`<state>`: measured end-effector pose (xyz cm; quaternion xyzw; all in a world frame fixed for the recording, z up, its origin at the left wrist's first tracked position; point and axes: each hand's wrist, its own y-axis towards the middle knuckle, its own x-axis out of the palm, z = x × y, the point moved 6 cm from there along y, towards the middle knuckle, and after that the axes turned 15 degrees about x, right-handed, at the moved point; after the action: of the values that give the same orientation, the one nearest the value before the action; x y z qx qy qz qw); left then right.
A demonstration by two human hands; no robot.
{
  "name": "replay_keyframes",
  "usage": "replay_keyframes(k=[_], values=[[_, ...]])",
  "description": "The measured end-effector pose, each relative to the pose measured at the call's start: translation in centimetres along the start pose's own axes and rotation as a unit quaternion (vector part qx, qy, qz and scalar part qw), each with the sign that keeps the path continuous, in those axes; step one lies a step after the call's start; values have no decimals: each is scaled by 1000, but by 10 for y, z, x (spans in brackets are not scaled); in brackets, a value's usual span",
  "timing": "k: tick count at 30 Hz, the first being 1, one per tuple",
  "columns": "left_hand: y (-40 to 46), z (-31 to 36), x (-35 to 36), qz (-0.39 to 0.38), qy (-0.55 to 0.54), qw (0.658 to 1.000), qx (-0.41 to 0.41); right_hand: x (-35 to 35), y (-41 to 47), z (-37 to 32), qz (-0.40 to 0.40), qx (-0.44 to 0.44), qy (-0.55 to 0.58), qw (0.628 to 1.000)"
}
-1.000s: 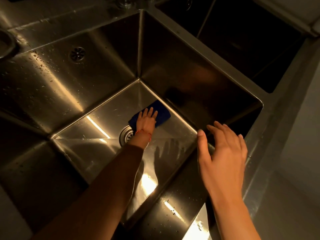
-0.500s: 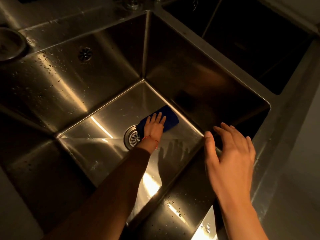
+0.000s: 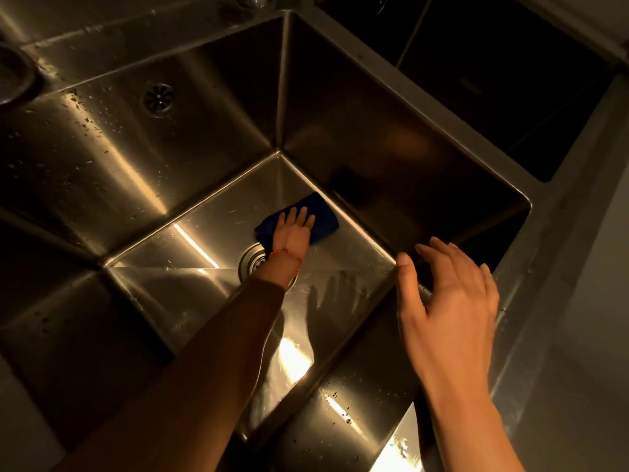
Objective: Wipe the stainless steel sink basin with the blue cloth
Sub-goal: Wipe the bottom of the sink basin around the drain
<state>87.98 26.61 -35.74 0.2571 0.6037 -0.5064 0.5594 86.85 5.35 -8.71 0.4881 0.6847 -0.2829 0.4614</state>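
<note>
Head view: one steel sink basin (image 3: 391, 137) is being looked down into, and a second, darker basin (image 3: 510, 80) is being shown at the upper right. One round overflow grille (image 3: 158, 98) is set in the left wall, which is being dotted by water drops. One drain (image 3: 250, 262) is seen in the floor of the basin, partly covered by the left wrist. One thin red bracelet (image 3: 289, 255) is being worn on that wrist, above a brown sleeve (image 3: 190, 376).

One blue cloth (image 3: 323, 218) is being pressed flat on the basin floor, just beyond the drain and near the far right wall. It is being held down by the left hand (image 3: 292, 229), whose fingers are being kept straight and slightly spread over the cloth rather than curled around it.

Further right, the right hand (image 3: 449, 311) is being held open with fingers loosely spread, empty, over the near right rim (image 3: 531, 253) of the basin; whether the fingertips are touching the steel cannot be told. Its shadow (image 3: 332, 301) is being thrown on the basin floor.
</note>
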Motion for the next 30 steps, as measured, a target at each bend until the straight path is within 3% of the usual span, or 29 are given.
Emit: replay_keyframes(k=[4,7,19,30], values=[[-7,20,7,1,27,998,55,-1,0,0,2,2,0,1000],[-8,22,10,4,18,999,52,0,0,0,0,-1,-5,1000],[8,-16,-6,4,-41,996,-82,0,1,0,1,-5,10,1000],[-7,31,5,-31,58,994,85,-1,0,0,2,-7,8,1000]])
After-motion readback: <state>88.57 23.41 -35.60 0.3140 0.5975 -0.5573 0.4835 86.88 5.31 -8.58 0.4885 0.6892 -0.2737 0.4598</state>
